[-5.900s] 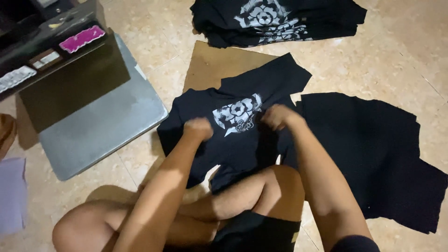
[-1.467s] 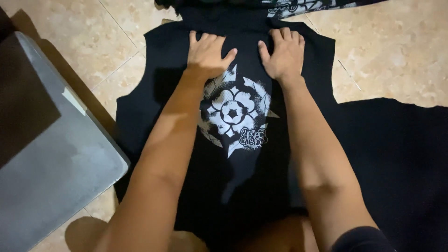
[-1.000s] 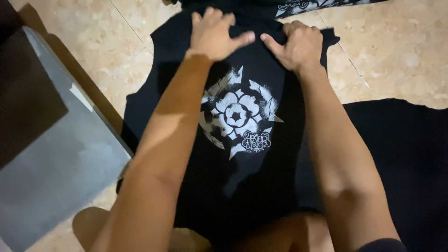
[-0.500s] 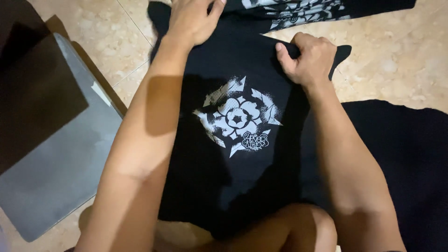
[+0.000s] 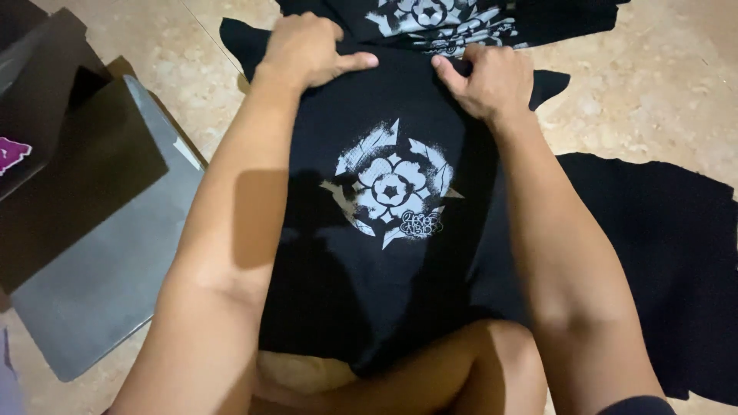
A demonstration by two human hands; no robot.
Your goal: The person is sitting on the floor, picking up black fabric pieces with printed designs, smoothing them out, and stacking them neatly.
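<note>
A black T-shirt [image 5: 384,261] with a white flower print lies spread on the tiled floor in front of me, its lower edge over my knee. My left hand [image 5: 307,50] clutches the fabric at the shirt's upper left, near the shoulder. At the upper right, my right hand [image 5: 488,81] pinches the cloth by the other shoulder. Both hands sit at the shirt's far edge, just below a stack of folded black printed shirts [image 5: 453,19].
A grey flat press plate [image 5: 100,292] with a dark sheet [image 5: 77,184] on it lies at the left. More black fabric [image 5: 661,253] is spread on the floor at the right. Beige tiles [image 5: 661,84] show at the upper right.
The shirt was unfolded and laid flat with the print up. My hands slid from its middle up to the shoulders and closed on the fabric; the view shifted toward the stack.
</note>
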